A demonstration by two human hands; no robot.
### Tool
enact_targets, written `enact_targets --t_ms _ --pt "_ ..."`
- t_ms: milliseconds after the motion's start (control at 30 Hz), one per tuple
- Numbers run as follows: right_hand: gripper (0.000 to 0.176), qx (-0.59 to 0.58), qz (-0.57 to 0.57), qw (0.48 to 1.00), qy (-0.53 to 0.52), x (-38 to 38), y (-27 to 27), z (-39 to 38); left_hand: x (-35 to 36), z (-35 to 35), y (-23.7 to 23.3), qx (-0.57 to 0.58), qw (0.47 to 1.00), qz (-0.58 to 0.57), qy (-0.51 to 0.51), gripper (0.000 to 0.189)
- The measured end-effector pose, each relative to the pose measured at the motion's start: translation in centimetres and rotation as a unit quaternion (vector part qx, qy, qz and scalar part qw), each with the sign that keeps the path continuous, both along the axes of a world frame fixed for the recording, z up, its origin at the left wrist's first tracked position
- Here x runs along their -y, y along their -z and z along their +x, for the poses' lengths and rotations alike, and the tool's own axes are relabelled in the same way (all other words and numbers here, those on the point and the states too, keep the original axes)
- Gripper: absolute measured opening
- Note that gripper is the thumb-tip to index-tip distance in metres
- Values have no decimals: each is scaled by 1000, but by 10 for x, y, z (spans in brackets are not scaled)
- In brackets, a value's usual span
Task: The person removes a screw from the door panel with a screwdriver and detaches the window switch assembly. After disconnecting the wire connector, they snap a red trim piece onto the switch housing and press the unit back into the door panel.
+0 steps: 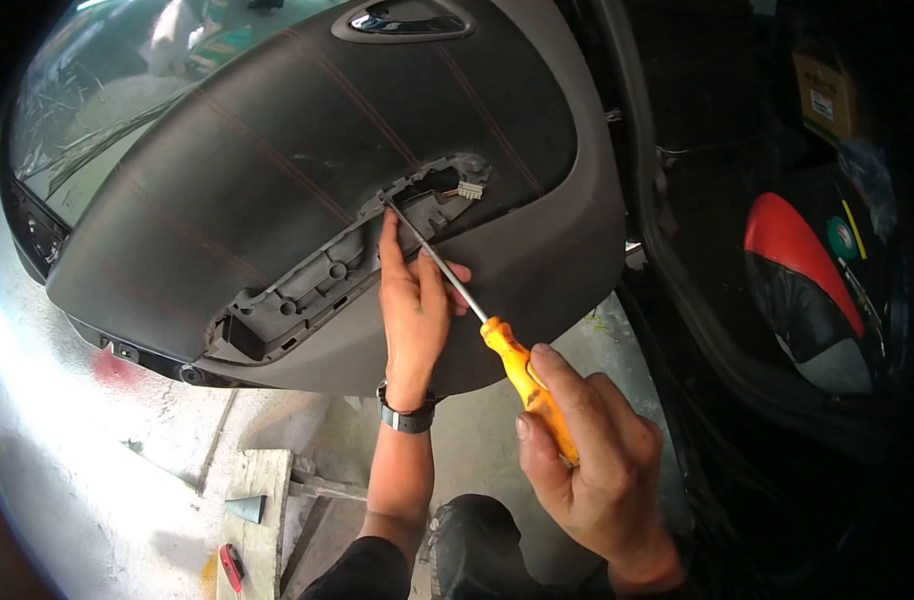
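Fingers of the right hand (609,462), between four and five o'clock in the view, are wrapped around the yellow handle of a screwdriver (518,366). Its metal shaft runs from the handle toward eleven o'clock, and its tip is at the upper edge of a long opening (339,262) in the dark door panel (247,165). The left hand (414,318) is near the centre, just below this opening. One finger of it is stretched toward twelve o'clock and ends beside the screwdriver tip; the other visible fingers are bent close to the shaft, but whether they pinch it cannot be told. A black watch (407,412) is around the left wrist, at about half past six.

A pale connector (470,190) is in the opening's upper end, at twelve o'clock, and the door handle (405,20) is higher, near the top edge. At half past seven stands a wooden bench (259,470), bearing a grey triangular piece (247,508) and a red tool (231,568). At three o'clock, well apart from both hands, lies a red and black object (799,280); a cardboard box (827,92) is at two o'clock.
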State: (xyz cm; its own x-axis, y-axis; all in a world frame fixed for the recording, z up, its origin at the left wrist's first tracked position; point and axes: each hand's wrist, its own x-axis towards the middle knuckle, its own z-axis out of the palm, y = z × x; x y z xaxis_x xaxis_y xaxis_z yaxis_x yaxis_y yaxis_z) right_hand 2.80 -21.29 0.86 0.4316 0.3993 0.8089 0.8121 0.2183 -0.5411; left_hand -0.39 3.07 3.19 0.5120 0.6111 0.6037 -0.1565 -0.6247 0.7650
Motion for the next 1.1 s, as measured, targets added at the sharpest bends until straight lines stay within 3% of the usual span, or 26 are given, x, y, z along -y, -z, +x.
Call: enact_targets --t_ms 567,1100 --pt "41 36 -20 999 4 13 -19 27 6 18 10 157 980 -47 113 64" --pt "44 10 -22 1000 -8 14 -13 25 9 18 10 172 977 -53 115 63"
